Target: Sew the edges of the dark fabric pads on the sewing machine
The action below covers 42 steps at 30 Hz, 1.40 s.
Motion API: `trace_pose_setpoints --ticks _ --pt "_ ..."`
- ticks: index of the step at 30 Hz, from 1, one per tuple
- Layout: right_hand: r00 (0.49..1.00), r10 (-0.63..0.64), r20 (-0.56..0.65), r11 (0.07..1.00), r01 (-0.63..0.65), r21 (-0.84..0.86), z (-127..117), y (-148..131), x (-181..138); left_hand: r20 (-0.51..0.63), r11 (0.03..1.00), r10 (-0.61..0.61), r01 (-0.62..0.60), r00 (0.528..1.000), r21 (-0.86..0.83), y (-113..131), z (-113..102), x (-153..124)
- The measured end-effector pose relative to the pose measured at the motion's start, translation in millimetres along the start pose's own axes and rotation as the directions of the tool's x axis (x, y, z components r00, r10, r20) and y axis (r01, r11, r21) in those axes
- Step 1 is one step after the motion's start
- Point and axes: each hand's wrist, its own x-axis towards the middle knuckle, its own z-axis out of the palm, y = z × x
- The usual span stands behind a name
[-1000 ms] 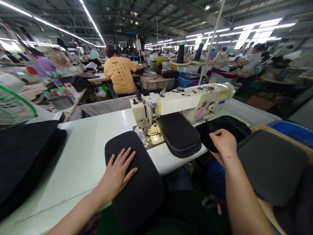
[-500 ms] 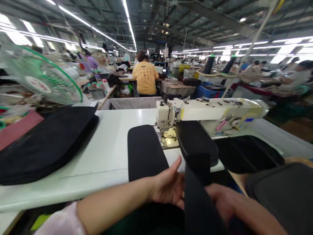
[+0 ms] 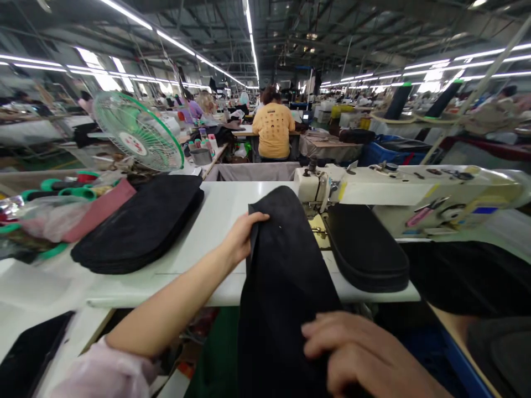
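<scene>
My left hand [image 3: 243, 236] grips the left edge of a black fabric panel [image 3: 282, 265] that stands raised over the white sewing table [image 3: 215, 221]. My right hand [image 3: 357, 354] holds the same panel lower down, fingers curled on its near face. The panel's rounded top reaches up beside the head of the white sewing machine [image 3: 415, 193]. A stack of black padded panels [image 3: 365, 249] lies on the table under the machine's arm, right of the held panel.
A larger stack of black pieces [image 3: 145, 226] lies at the table's left, with a green fan [image 3: 136, 132] behind it. Pink cloth and green-rimmed items [image 3: 62, 210] sit far left. A person in a yellow shirt [image 3: 274, 130] sits at the bench ahead. Dark fabric [image 3: 468, 276] is at the right.
The panel that lay flat on the table is now lifted and held in both hands. My left hand moved up to its left edge. The view has swung left.
</scene>
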Motion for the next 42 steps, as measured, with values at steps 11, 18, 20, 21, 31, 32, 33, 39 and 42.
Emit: trace_pose_setpoints --ticks 11,18,20,21,31,32,33,39,42 --pt "0.834 0.392 -0.387 0.898 -0.438 -0.034 88 58 -28 -0.214 0.757 0.083 0.078 0.973 0.649 17 -53 105" --pt "0.23 0.953 -0.197 0.302 -0.658 0.69 115 47 -53 0.006 0.259 0.174 -0.051 0.985 0.964 34 -44 135" --pt "0.186 0.982 -0.034 0.137 -0.575 0.807 117 45 -50 0.064 0.225 0.13 -0.092 0.989 0.97 35 -41 140" --pt "0.176 0.984 0.031 0.07 -0.536 0.841 118 43 -48 0.082 0.199 0.114 -0.103 0.99 0.975 34 -41 142" --pt "0.223 0.958 0.182 -0.019 -0.58 0.814 114 39 -34 0.158 -0.031 0.008 -0.158 0.987 0.987 40 -39 154" --pt "0.213 0.95 0.23 -0.078 -0.55 0.831 117 41 -33 0.152 -0.058 -0.002 -0.151 0.988 0.987 41 -37 156" --pt "0.216 0.937 0.273 -0.131 -0.507 0.852 120 42 -32 0.144 -0.083 -0.008 -0.144 0.99 0.986 41 -35 157" --pt "0.266 0.949 0.166 -0.009 -0.508 0.861 118 40 -30 0.15 -0.081 -0.057 -0.154 0.987 0.985 48 -30 164" --pt "0.28 0.952 0.121 0.041 -0.51 0.859 116 40 -28 0.066 0.026 -0.166 -0.063 0.984 0.998 56 -28 166"
